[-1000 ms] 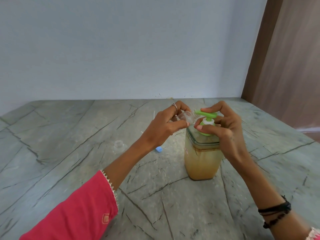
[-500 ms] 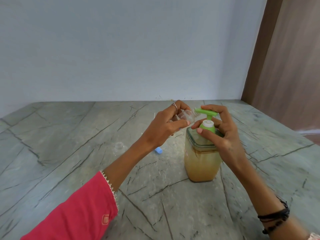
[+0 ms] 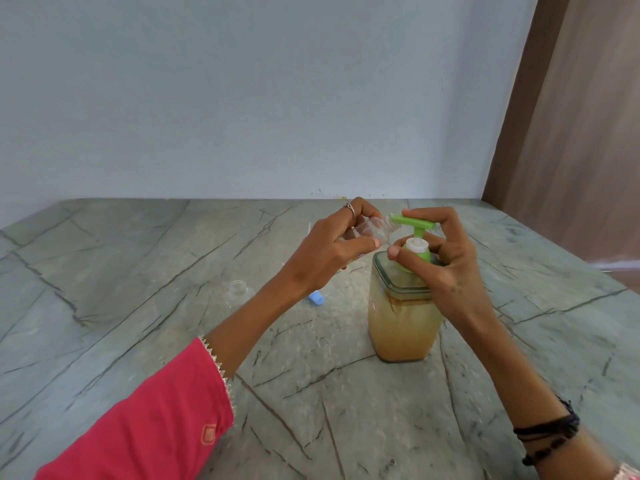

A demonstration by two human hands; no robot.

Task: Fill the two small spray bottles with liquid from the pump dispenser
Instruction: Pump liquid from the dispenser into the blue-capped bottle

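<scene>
Change: green pump head [image 3: 414, 222] higher than a second ago, stem now showing beneath it; right hand's fingers risen with it; left hand and its bottle much as before.

Right hand [image 3: 446, 261]: curled round the pump; fingers draped over the top of the green head, thumb against the white collar [image 3: 417, 245] below.

Left hand [image 3: 332, 254]: pinches a small clear spray bottle [image 3: 370, 230] between thumb and fingers, ring on one finger; red sleeve [image 3: 156, 427] at the forearm.

Held bottle, axis: long axis tilted near horizontal, mouth pointing right and touching or just beside the spout tip of the pump head; contact itself too blurred to tell. Contents not discernible through the clear wall.

Pump head, direction: spout pointing left, toward the bottle's mouth.

Pump dispenser [image 3: 401, 323]: upright on the stone table [image 3: 138, 289], just below both hands; square clear body holding cloudy yellowish-tan liquid up to near the shoulder, brownish line at the liquid's top.

Second spray bottle [image 3: 239, 292]: clear, upright, open neck pointing up, capless, standing on the table well left of the dispenser; looks empty, though hard to judge.

Blue cap [image 3: 317, 298]: lying on the table between the second bottle and the dispenser, partly hidden behind the left wrist.

Thin white tube [image 3: 309, 227]: on the table beyond the left hand.

Right wrist: dark bands [image 3: 547, 434].
</scene>
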